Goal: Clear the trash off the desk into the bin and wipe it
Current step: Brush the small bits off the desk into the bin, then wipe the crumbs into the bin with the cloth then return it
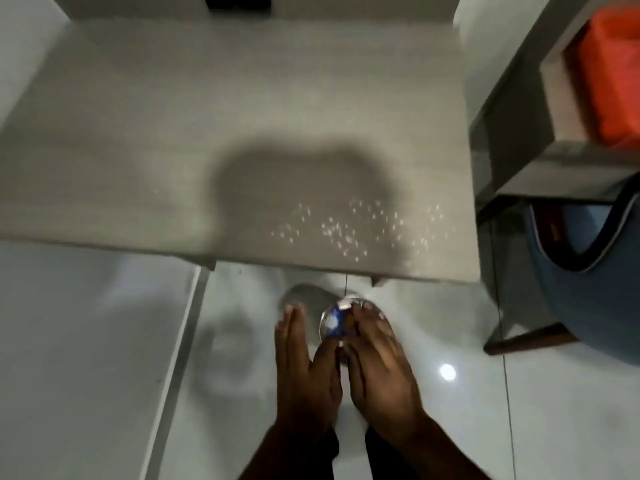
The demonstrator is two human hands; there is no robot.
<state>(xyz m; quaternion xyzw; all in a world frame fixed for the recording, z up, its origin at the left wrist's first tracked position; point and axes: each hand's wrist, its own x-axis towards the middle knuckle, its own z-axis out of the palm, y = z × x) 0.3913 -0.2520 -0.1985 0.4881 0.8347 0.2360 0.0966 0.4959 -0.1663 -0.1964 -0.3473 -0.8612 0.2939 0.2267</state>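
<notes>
The pale grey desk (207,116) fills the upper half of the head view. Small white crumbs (346,230) are scattered near its front right edge. Below that edge, on the white floor, stands a small shiny bin (335,323) with blue and white trash inside. My left hand (301,368) and my right hand (381,368) hover side by side just above the bin, fingers stretched forward. Neither hand holds anything. My right fingers cover part of the bin's rim. The picture is motion-blurred.
A blue chair (588,289) with a wooden base stands at the right of the desk. Behind it is a shelf unit (519,133) holding an orange object (613,74). A dark object (239,1) sits at the desk's far edge.
</notes>
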